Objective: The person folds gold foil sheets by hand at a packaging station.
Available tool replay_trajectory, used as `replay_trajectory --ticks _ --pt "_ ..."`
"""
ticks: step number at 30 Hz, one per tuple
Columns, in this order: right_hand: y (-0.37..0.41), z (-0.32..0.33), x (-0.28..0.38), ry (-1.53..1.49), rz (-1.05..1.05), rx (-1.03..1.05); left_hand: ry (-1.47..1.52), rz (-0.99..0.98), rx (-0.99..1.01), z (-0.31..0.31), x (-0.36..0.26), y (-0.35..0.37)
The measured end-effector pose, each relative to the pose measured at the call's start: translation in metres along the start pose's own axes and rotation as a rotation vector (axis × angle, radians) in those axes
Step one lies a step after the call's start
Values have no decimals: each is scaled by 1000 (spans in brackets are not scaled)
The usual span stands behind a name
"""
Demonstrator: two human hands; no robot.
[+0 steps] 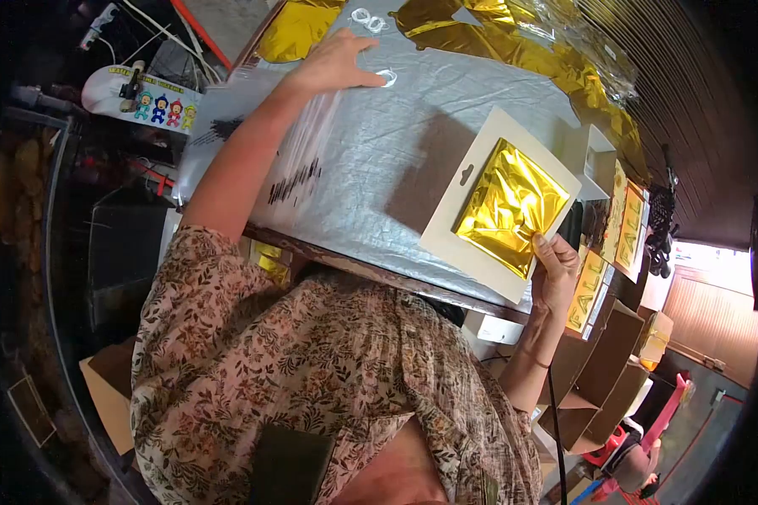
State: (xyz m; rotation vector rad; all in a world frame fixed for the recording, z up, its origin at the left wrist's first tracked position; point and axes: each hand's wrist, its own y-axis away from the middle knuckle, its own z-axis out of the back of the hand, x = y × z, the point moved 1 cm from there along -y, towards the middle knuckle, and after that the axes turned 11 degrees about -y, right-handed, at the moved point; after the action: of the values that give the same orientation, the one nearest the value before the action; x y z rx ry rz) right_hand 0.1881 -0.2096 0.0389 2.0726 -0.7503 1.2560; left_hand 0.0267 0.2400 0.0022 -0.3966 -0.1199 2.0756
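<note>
My left hand reaches over the silver-covered table, its thumb and fingers apart. The thumb tip is at a small coil of white string, and two similar coils lie just beyond the fingers. At the right, my right hand pinches the lower right edge of a pale card with a hang hole. Folded shiny gold foil lies against the front of the card. The card is tilted above the table's near right part.
Gold foil sheets and clear plastic line the far edge. An open white box stands at the right, beside printed yellow cards. Cardboard boxes are at the lower right. A cartoon-figure board is at the left.
</note>
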Motion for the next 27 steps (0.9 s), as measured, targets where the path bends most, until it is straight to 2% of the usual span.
replay_trajectory --ticks 1,2,4,8,10,13,17,19,21,22,24,25,27 --pt "2 -6 2 3 -1 -27 -17 48 97 0 0 -3" --pt "4 -10 3 5 -2 -56 -14 47 96 -2 -2 -5" --pt "5 -7 4 13 0 -55 -168 208 178 -9 -5 -8" --pt "7 1 -1 9 3 -45 -172 180 118 -18 -12 -4" --pt "7 0 -2 11 5 -42 47 83 120 -29 -12 -6" --pt "7 -1 -2 1 -5 -32 29 -11 61 -39 -17 -6" --pt "4 11 -7 -6 -13 28 20 9 85 -29 -42 7" --pt "4 6 -7 -11 1 3 596 90 91 -1 -72 25" --pt "2 11 -7 14 -7 7 814 -15 92 44 -118 51" --pt "1 12 -8 3 -28 -1 821 -12 95 49 -133 63" --pt "4 2 -5 -40 -17 50 707 -278 -97 60 -153 81" --pt "6 -2 -4 -36 -19 57 707 -272 -103 63 -158 89" --pt "8 -8 -2 -69 20 53 447 -282 -160 71 -164 104"
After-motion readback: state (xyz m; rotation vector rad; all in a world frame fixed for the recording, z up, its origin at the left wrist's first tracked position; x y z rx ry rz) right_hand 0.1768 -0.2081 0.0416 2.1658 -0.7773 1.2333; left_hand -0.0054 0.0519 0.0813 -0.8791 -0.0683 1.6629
